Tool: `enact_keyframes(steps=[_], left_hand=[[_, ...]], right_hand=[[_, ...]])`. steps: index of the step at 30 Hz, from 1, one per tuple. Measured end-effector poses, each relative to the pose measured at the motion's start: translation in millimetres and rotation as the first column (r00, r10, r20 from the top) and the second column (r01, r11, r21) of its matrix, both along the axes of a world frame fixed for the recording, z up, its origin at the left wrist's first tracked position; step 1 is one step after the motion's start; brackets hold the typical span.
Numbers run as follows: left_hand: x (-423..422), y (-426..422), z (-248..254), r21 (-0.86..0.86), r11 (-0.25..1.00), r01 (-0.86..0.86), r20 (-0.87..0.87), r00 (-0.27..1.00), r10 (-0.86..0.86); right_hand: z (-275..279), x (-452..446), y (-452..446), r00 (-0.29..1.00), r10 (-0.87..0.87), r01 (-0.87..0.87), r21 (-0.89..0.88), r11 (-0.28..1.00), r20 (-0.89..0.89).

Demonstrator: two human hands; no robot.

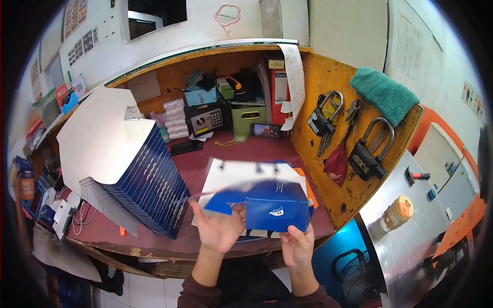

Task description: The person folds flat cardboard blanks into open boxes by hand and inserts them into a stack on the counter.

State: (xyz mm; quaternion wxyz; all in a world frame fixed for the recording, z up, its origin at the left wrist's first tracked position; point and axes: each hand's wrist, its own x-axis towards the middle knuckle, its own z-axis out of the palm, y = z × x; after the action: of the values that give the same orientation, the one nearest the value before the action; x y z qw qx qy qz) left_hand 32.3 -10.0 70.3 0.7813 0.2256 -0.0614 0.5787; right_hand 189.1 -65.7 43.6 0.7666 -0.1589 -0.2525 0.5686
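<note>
A partly folded blue cardboard box (pixel 277 214) is held over the desk in front of me, with a small white logo on its front panel. My right hand (pixel 298 246) grips its lower right corner, thumb on the front panel and the other fingers partly hidden behind. At the box's left end is my left hand (pixel 220 226), thumb spread away and fingertips partly hidden by a blue flap. White card sheets (pixel 215 177) lie under and behind the box, blurred near the top. On the left stands a tall leaning stack of blue-and-white box blanks (pixel 149 172).
A dark phone (pixel 186 148), a safe (pixel 205 119) and a green bin (pixel 248 120) sit toward the desk's back. Padlocks (pixel 367 154) and a green towel (pixel 384 93) hang on the right partition. Beyond it, a metal table bears a bottle (pixel 398 213) and a hammer (pixel 413 175).
</note>
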Motion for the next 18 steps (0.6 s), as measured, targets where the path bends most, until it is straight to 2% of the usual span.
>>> enact_keyframes(steps=[1,2,3,4,5,6,7,8,9,10,11,12,13,15,16,17,18], left_hand=[[-12.2,5.6,4.9,-0.035,0.987,0.155,-0.077,0.985,-0.158],[-19.3,8.2,6.8,-0.08,0.95,0.302,-0.144,0.939,-0.311],[-20.6,9.4,3.8,-0.075,0.953,0.294,-0.142,0.943,-0.302],[-20.8,11.0,-1.9,-0.013,0.995,0.094,-0.39,0.916,-0.092],[-20.8,10.2,-8.1,0.093,0.992,-0.09,-0.598,0.791,0.128],[-8.9,0.6,-12.9,0.224,0.952,-0.21,-0.712,0.631,0.307],[0.7,-14.7,-15.2,0.272,0.912,-0.306,-0.748,0.529,0.401],[10.1,-22.3,-19.9,0.243,0.913,-0.329,-0.651,0.642,0.404],[14.5,-27.0,-23.2,0.211,0.914,-0.346,-0.537,0.74,0.405],[12.3,-29.6,-23.1,0.216,0.925,-0.311,-0.467,0.799,0.378],[8.4,-27.2,-25.1,0.218,0.922,-0.321,-0.462,0.798,0.387],[2.5,-25.1,-29.7,0.16,0.935,-0.317,-0.509,0.785,0.354],[-1.9,-24.0,-31.9,0.105,0.943,-0.316,-0.552,0.77,0.32],[-3.7,-28.3,-18.5,0.076,0.931,-0.358,-0.55,0.763,0.339],[-9.1,-32.9,-8.2,-0.133,0.979,-0.156,-0.425,0.901,0.086],[-13.2,-36.8,-1.9,-0.301,0.95,0.085,-0.238,0.958,-0.161],[-13.7,-38.9,-0.9,-0.343,0.939,-0.008,-0.274,0.957,-0.092]], right_hand=[[-2.2,0.1,-0.7,1.0,0.006,-0.006,-0.001,1.0,-0.001],[-5.7,0.0,-0.7,0.981,-0.151,0.15,0.014,0.989,0.12],[-6.4,-0.1,-0.1,0.923,-0.303,0.299,0.053,0.953,0.237],[-4.5,0.2,-0.7,0.912,-0.349,0.339,0.083,0.937,0.216],[-6.6,-3.4,-1.7,0.914,-0.343,0.332,0.089,0.939,0.215],[-11.9,-9.9,-3.3,0.856,-0.413,0.379,0.166,0.91,0.311],[-20.0,-18.7,-6.4,0.782,-0.482,0.415,0.246,0.876,0.396],[-38.4,-36.3,-8.6,0.715,-0.584,0.54,0.227,0.81,0.384],[-40.7,-53.2,-12.2,0.818,-0.516,0.472,0.219,0.854,0.252],[-38.9,-64.3,-9.8,0.829,-0.516,0.474,0.219,0.853,0.216],[-35.2,-70.5,-8.8,0.839,-0.513,0.475,0.215,0.853,0.182],[-39.6,-63.4,-8.7,0.861,-0.423,0.374,0.21,0.903,0.283],[-37.0,-58.6,-7.2,0.866,-0.412,0.363,0.211,0.908,0.285],[-29.4,-52.7,-3.2,0.878,-0.248,0.241,0.07,0.968,0.41],[-35.3,-52.4,-0.6,0.811,-0.285,0.233,0.165,0.958,0.511],[-40.0,-52.4,1.2,0.816,-0.28,0.229,0.162,0.96,0.506],[-44.1,-52.1,2.4,0.55,-0.439,0.252,0.36,0.898,0.711]])
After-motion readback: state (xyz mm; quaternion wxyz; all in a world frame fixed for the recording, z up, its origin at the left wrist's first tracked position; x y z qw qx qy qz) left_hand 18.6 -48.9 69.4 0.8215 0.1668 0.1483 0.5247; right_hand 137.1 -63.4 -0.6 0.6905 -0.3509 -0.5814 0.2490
